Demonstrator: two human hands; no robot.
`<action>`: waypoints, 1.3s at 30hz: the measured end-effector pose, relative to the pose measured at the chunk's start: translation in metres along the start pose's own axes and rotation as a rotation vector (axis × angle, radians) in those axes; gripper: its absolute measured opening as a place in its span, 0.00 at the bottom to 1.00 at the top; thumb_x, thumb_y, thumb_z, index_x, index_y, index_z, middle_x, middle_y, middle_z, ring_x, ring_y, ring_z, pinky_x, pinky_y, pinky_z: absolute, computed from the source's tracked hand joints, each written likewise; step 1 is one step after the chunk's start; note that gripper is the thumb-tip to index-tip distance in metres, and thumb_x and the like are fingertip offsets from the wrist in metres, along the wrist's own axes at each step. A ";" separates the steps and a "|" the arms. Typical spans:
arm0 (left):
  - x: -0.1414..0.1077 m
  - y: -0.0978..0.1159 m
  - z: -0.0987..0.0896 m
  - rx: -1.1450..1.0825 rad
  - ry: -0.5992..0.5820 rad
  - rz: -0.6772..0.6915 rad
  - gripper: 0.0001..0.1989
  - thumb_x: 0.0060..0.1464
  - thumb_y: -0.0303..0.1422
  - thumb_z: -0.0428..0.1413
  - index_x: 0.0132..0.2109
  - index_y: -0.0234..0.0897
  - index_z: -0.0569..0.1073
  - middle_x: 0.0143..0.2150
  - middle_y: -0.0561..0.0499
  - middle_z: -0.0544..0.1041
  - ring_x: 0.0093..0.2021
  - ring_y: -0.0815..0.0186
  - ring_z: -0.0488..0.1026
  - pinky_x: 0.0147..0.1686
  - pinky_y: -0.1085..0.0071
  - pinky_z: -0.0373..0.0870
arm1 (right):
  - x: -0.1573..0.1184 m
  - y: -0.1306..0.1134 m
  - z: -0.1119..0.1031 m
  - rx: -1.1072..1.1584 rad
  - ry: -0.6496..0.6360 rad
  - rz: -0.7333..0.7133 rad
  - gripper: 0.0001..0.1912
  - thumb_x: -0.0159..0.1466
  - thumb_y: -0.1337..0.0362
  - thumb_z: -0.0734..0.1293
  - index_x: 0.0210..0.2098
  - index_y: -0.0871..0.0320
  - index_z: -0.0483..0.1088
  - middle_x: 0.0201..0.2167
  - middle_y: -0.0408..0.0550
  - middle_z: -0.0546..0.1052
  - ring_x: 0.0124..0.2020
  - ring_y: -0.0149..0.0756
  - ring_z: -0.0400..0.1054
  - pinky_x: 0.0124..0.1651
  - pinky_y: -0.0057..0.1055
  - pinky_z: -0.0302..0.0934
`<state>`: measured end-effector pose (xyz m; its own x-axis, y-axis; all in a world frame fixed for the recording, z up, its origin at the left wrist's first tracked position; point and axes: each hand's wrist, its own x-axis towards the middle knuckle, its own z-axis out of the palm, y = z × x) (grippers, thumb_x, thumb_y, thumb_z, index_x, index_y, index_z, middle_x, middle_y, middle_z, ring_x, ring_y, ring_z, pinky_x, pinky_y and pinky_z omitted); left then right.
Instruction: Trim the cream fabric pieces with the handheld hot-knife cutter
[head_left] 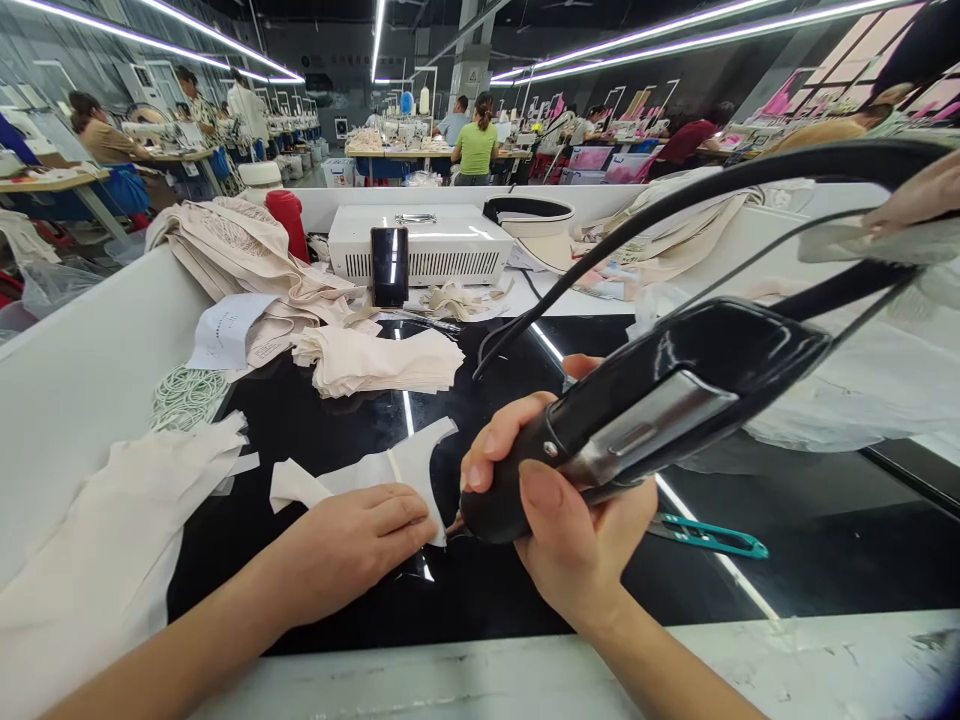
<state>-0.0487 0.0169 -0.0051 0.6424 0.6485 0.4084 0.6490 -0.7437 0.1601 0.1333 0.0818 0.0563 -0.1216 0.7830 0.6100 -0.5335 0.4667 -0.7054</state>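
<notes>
My right hand (577,520) is wrapped round a black corded hand tool (637,400) with a metal lever along its side. The tool's narrow tip points down and left, right beside the edge of a white fabric piece (375,470). My left hand (352,550) pinches that fabric near its right edge, with the fingers pressed together and the thumb hidden. The fabric lies on the black glossy tabletop (360,620), and a pale strip runs across it. Right of my right hand lie teal-handled thread snips (712,537), partly hidden behind the hand.
Fabric stacks (390,360) lie behind and at left (112,510), near pale green elastic loops (187,397). A phone (390,267) leans on a white vented box (420,245). The tool's thick cable (675,205) arches right, near another hand (919,200). People sew beyond.
</notes>
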 end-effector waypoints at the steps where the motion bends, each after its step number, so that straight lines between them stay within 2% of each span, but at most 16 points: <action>1: 0.000 0.000 0.000 0.002 0.002 0.000 0.15 0.75 0.23 0.43 0.56 0.29 0.73 0.53 0.42 0.79 0.56 0.57 0.77 0.57 0.62 0.79 | 0.000 0.000 0.000 -0.009 -0.002 0.003 0.16 0.66 0.60 0.76 0.45 0.48 0.65 0.32 0.40 0.76 0.23 0.32 0.71 0.21 0.28 0.68; 5: -0.001 -0.001 0.000 0.003 0.001 0.006 0.15 0.74 0.22 0.44 0.56 0.28 0.74 0.53 0.41 0.79 0.57 0.56 0.77 0.58 0.61 0.78 | 0.001 0.001 0.001 -0.031 0.014 -0.001 0.18 0.65 0.57 0.76 0.45 0.48 0.64 0.30 0.39 0.75 0.22 0.32 0.70 0.21 0.29 0.69; 11: 0.001 0.000 -0.002 -0.004 0.005 0.002 0.15 0.75 0.24 0.44 0.57 0.29 0.74 0.55 0.41 0.79 0.57 0.57 0.77 0.58 0.62 0.78 | 0.000 0.001 0.003 -0.010 0.022 0.003 0.19 0.64 0.56 0.78 0.44 0.48 0.65 0.30 0.39 0.75 0.20 0.31 0.68 0.18 0.28 0.64; 16: 0.001 -0.001 -0.001 -0.008 -0.019 -0.008 0.15 0.76 0.25 0.44 0.58 0.30 0.73 0.55 0.42 0.79 0.59 0.57 0.76 0.60 0.62 0.77 | 0.001 -0.001 0.005 0.013 0.026 0.008 0.26 0.61 0.55 0.80 0.53 0.47 0.66 0.29 0.39 0.74 0.19 0.31 0.68 0.17 0.28 0.65; 22: 0.001 -0.001 -0.001 0.007 -0.013 -0.006 0.14 0.75 0.24 0.45 0.57 0.30 0.74 0.54 0.42 0.80 0.57 0.57 0.77 0.59 0.62 0.78 | 0.000 0.000 0.004 0.008 0.024 -0.008 0.18 0.65 0.58 0.77 0.49 0.46 0.69 0.31 0.40 0.75 0.21 0.32 0.69 0.19 0.30 0.67; 28: -0.001 -0.001 0.000 -0.015 -0.037 -0.016 0.14 0.75 0.25 0.45 0.59 0.31 0.73 0.56 0.42 0.79 0.60 0.56 0.76 0.60 0.60 0.77 | 0.000 0.001 0.005 0.015 0.014 -0.002 0.26 0.65 0.58 0.77 0.58 0.47 0.67 0.31 0.40 0.75 0.21 0.31 0.69 0.19 0.29 0.67; 33: -0.003 -0.003 0.001 -0.030 -0.022 -0.022 0.16 0.74 0.23 0.44 0.60 0.31 0.72 0.56 0.41 0.79 0.61 0.58 0.75 0.61 0.60 0.76 | -0.002 -0.001 0.006 -0.051 0.013 0.008 0.17 0.67 0.58 0.75 0.50 0.48 0.65 0.30 0.39 0.76 0.22 0.32 0.70 0.22 0.30 0.69; 36: -0.003 -0.003 -0.002 -0.061 0.003 -0.066 0.17 0.73 0.21 0.45 0.61 0.33 0.71 0.57 0.40 0.78 0.62 0.57 0.73 0.62 0.59 0.75 | -0.004 -0.006 0.006 -0.064 -0.005 0.022 0.22 0.65 0.56 0.77 0.50 0.48 0.63 0.30 0.39 0.76 0.22 0.31 0.70 0.24 0.31 0.71; 39: -0.002 -0.002 -0.007 -0.116 -0.003 -0.075 0.13 0.73 0.24 0.48 0.58 0.34 0.73 0.54 0.41 0.79 0.57 0.57 0.76 0.57 0.61 0.78 | -0.006 -0.013 0.004 -0.065 -0.043 0.051 0.26 0.64 0.56 0.78 0.52 0.47 0.62 0.30 0.38 0.76 0.23 0.31 0.71 0.25 0.30 0.71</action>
<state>-0.0537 0.0163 0.0000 0.5953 0.7032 0.3887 0.6437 -0.7069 0.2930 0.1375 0.0695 0.0638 -0.1838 0.7889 0.5864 -0.4706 0.4531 -0.7571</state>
